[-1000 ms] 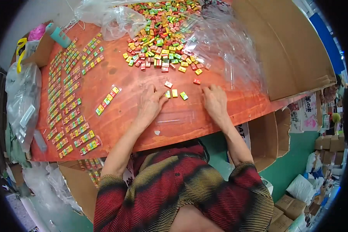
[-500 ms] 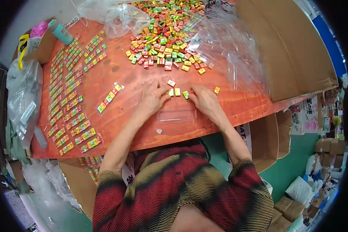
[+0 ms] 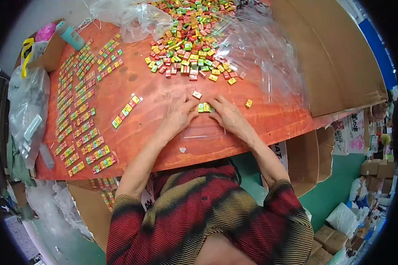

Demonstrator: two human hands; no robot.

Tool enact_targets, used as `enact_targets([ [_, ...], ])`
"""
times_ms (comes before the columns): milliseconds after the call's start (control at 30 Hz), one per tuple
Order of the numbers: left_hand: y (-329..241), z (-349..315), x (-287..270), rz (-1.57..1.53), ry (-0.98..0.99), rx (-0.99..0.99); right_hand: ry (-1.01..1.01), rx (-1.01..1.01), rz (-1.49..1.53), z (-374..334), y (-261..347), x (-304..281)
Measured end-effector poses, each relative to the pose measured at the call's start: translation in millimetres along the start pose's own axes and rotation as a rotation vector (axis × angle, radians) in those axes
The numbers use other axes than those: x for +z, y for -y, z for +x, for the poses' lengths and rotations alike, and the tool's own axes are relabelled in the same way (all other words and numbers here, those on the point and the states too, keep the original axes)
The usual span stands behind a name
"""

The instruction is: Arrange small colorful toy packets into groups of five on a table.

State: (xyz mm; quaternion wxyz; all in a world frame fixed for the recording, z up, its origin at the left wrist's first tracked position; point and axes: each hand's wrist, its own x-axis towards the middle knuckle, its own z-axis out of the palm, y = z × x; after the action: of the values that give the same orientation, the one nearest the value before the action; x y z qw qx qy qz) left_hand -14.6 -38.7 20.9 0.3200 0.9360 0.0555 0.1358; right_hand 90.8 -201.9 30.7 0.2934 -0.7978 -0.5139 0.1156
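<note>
Between my hands a short row of small yellow and green boxes point(image 3: 204, 107) stands side by side on the red table. My left hand point(image 3: 177, 115) presses on the row's left end with bent fingers, while my right hand point(image 3: 231, 115) closes on its right end. Fingers hide the outer boxes. Just beyond the row lies a loose red and white box point(image 3: 197, 94). A single yellow box point(image 3: 249, 104) rests to the right of my right hand. Nearer me is a clear plastic tray point(image 3: 199, 136), partly behind my hands.
A large heap of small coloured boxes point(image 3: 190, 48) covers the far middle. Filled strips point(image 3: 84, 115) stand in rows at left, with one strip point(image 3: 126, 111) apart. Clear plastic point(image 3: 274, 57) lies by the cardboard box point(image 3: 336, 57) at right. A teal bottle point(image 3: 70, 36) stands far left.
My right hand has moved left, bringing a green and yellow box against the others. The gap in the row has closed. My left hand has shifted only slightly.
</note>
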Motion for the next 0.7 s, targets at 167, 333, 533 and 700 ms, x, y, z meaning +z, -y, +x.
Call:
enact_targets([
  [167, -3, 1, 7, 0.052, -0.05, -0.037, -0.094, -0.051, -0.042, 4, 0, 5],
  [333, -39, -25, 0, 0.073, -0.044, -0.117, 0.014, 0.04, -0.028, -20, 20, -10],
  [533, -52, -73, 15, 0.258, -0.117, 0.02, -0.059, 0.012, -0.125, -66, 32, 9],
  [700, -53, -88, 20, 0.423, -0.05, 0.048, -0.047, -0.003, -0.317, -92, 37, 28],
])
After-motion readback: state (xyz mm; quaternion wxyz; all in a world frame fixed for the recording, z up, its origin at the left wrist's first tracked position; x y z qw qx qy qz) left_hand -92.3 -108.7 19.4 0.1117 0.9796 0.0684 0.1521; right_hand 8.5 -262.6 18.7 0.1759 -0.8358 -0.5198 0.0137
